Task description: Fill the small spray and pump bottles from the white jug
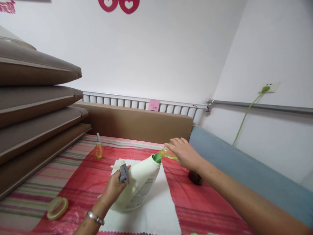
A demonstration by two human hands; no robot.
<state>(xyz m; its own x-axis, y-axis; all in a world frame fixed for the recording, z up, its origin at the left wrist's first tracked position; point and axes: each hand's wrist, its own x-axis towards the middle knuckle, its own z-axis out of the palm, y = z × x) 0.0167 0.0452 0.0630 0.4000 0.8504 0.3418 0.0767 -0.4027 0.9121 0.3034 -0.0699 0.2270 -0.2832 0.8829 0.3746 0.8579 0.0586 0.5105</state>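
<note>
A large pale green detergent bottle [144, 182] leans to the right over a white cloth, its green-rimmed mouth [157, 158] open. My left hand [114, 184] is closed at its left side, with a grey trigger spray head [124, 173] in the fingers; whether it also grips the bottle is hidden. In my right hand [183, 151] a small clear bottle [169, 152] with yellowish liquid lies tipped, its neck at the green mouth. A pale yellow-green cap [57, 207] rests at the lower left. Farther back stands a small orange see-through bottle [98, 150] with a grey nozzle.
Below everything lies a red cloth [80, 176] on a striped cover, with the white cloth [168, 212] on top. A dark brown object [195, 178] sits below my right wrist. Grey-brown cushions [36, 94] stack up at left; a blue padded edge [234, 166] bounds the right.
</note>
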